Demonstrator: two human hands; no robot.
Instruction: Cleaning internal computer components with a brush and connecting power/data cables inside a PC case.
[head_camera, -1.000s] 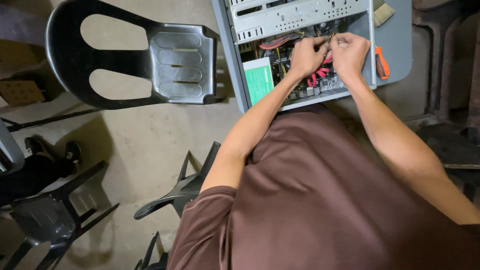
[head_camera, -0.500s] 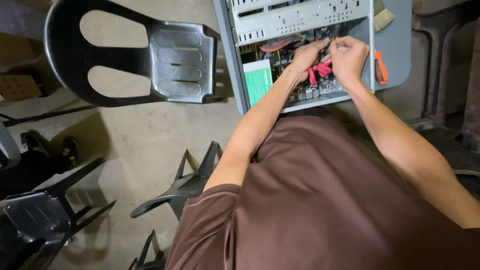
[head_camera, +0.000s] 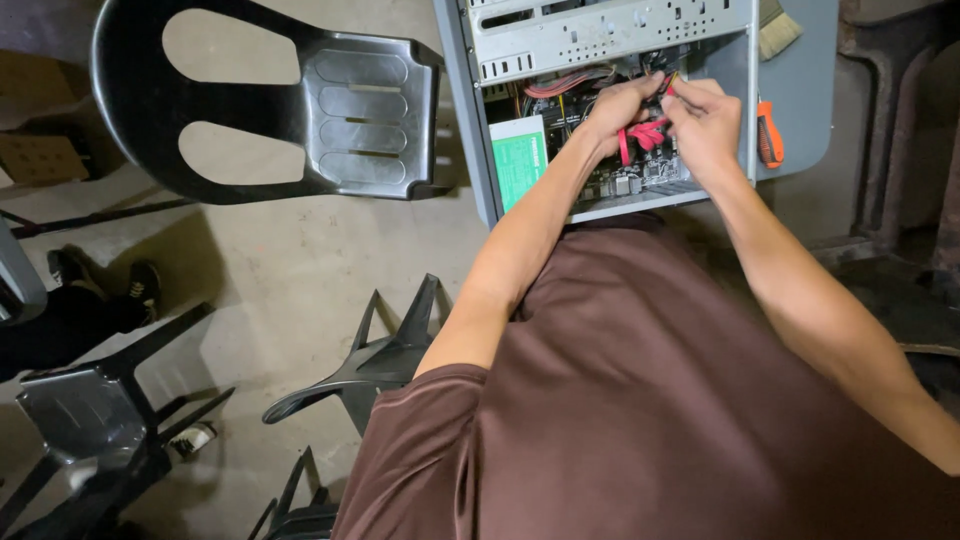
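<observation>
Both hands have shifted only slightly since a moment ago, staying low inside the open computer case (head_camera: 610, 60) while the view has drifted a little sideways. Left hand (head_camera: 618, 108) and right hand (head_camera: 705, 118) meet over the red cables (head_camera: 645, 135), fingers pinched on them just above the circuit board, probably because the plugs sit deep among the parts and need two hands to steady. That case lies on its side on the grey worktop (head_camera: 810, 120), opening upward for reach. An orange-handled screwdriver (head_camera: 768, 135) and a brush (head_camera: 775, 28) rest beside it, close by. Black plastic chairs (head_camera: 330, 100) stand on the floor to the left.
</observation>
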